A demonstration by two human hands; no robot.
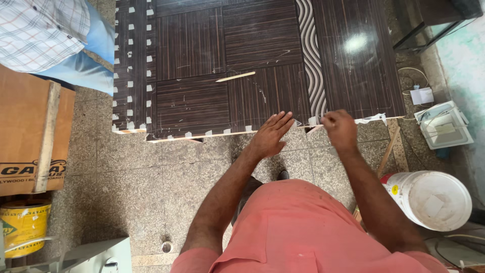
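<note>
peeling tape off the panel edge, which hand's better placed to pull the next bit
Right. The right hand already pinches the white tape strip at the dark laminate panel's near edge; the left hand lies flat, palm down, bracing that edge.

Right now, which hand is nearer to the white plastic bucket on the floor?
Right. The right hand pinches white tape at the dark board's near edge, up and left of the bucket. The left hand lies flat on the same edge, farther to the left.
</note>
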